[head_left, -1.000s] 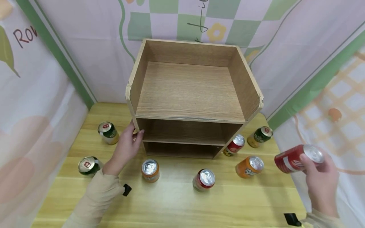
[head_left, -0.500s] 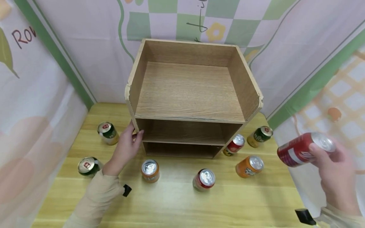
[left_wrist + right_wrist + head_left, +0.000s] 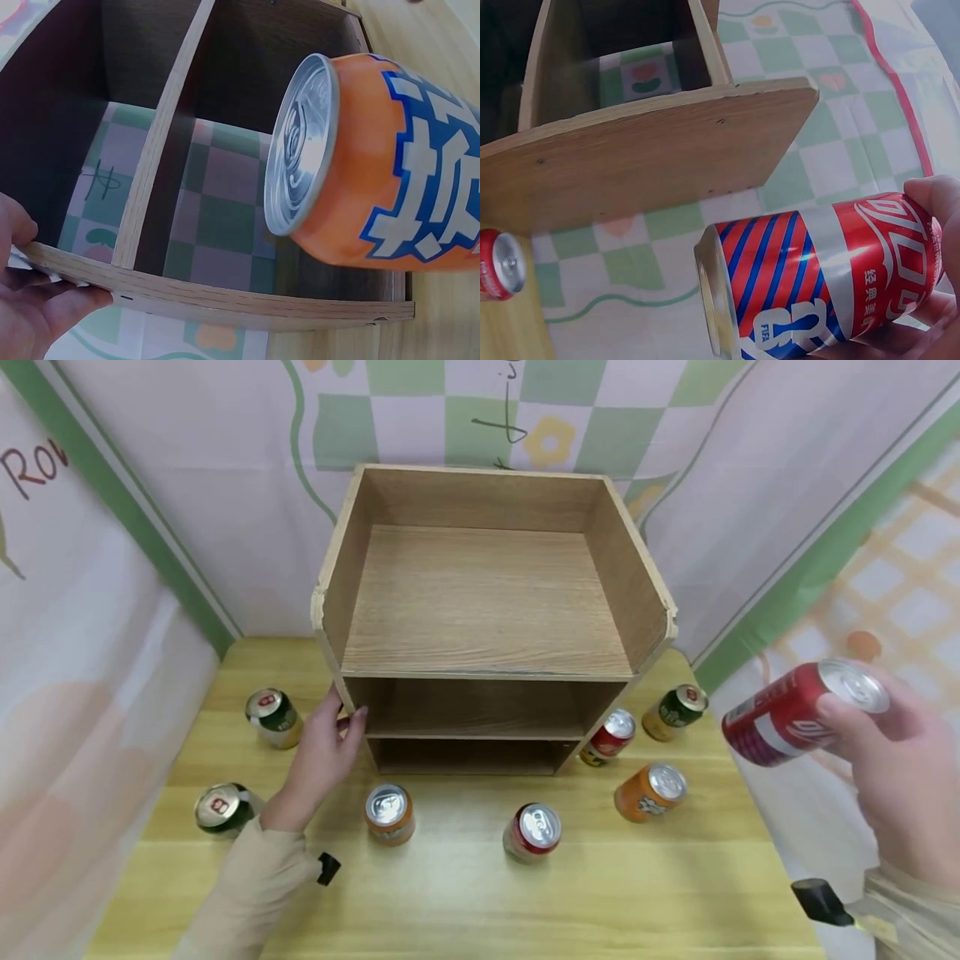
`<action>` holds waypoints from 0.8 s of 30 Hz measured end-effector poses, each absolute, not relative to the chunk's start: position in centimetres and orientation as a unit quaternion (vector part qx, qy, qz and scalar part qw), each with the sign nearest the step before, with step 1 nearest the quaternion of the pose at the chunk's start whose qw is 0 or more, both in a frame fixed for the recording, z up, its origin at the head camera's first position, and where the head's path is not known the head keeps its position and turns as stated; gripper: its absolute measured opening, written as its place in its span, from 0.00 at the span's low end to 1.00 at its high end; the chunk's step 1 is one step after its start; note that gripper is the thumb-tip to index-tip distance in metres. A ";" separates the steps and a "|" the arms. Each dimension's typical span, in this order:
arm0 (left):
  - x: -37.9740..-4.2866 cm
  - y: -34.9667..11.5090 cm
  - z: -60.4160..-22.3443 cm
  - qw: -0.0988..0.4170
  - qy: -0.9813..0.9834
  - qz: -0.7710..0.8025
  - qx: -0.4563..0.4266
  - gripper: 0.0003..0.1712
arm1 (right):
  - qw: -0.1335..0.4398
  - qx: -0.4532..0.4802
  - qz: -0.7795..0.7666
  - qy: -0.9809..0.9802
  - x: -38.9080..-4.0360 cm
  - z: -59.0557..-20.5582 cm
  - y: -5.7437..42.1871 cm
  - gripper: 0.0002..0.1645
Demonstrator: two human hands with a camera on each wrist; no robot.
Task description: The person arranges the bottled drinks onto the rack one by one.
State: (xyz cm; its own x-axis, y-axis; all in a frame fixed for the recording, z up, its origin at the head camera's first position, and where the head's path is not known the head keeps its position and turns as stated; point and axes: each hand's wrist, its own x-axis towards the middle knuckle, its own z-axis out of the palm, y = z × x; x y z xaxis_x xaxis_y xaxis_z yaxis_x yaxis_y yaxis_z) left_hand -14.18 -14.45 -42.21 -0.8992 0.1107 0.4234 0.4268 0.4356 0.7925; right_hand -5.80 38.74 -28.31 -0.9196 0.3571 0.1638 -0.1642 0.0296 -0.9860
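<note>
My left hand (image 3: 321, 768) grips the left side panel of a wooden shelf unit (image 3: 480, 602), thumb over the front edge, fingers on the outer side. In the left wrist view its fingers (image 3: 64, 311) wrap that panel. Out to the right, my right hand (image 3: 911, 768) holds a red cola can (image 3: 806, 714) in the air, tilted, lid toward the hand and base pointing left. The right wrist view has the same can (image 3: 810, 270) apart from the shelf's side panel, with the thumb (image 3: 930, 191) at one end.
Orange soda cans (image 3: 390, 814) (image 3: 651, 793) and red cans (image 3: 532, 832) (image 3: 608, 737) stand in front of and right of the shelf. Green-and-gold cans (image 3: 274, 718) (image 3: 675, 712) (image 3: 227, 810) stand at both sides. Patterned cloth (image 3: 247, 527) hangs behind the wooden table (image 3: 480, 910).
My right hand has risen and shifted right, carrying the red cola can upward. My left hand keeps its grip on the shelf. The head view has shifted slightly.
</note>
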 end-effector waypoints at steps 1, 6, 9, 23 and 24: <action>-14.2 -14.4 -42.2 0.159 -0.833 -0.504 -0.162 0.24 | 0.192 -0.061 0.696 -0.689 -5.9 -28.1 38.6 0.22; -14.4 -14.3 -42.3 0.165 -0.836 -0.498 -0.164 0.24 | 0.201 -0.032 0.718 -0.665 -6.1 -27.4 38.2 0.25; -14.3 -14.3 -42.3 0.165 -0.834 -0.500 -0.164 0.24 | 0.197 -0.022 0.723 -0.662 -6.2 -26.9 38.0 0.26; -14.1 -14.5 -42.2 0.149 -0.834 -0.505 -0.163 0.26 | 0.220 0.004 0.672 -0.708 -7.7 -23.1 35.2 0.24; -14.1 -14.5 -42.2 0.150 -0.836 -0.503 -0.163 0.26 | 0.221 0.007 0.670 -0.708 -7.8 -22.9 35.1 0.24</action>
State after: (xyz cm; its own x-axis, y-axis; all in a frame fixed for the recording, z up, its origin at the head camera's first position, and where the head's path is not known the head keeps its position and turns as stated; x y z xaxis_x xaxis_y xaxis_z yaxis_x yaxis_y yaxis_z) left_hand -14.13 -14.53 -42.18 -0.9021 0.1220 0.4139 0.4228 0.4409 0.7917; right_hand -7.82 35.05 -22.86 -0.9022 0.2868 0.3221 -0.3059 0.1010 -0.9467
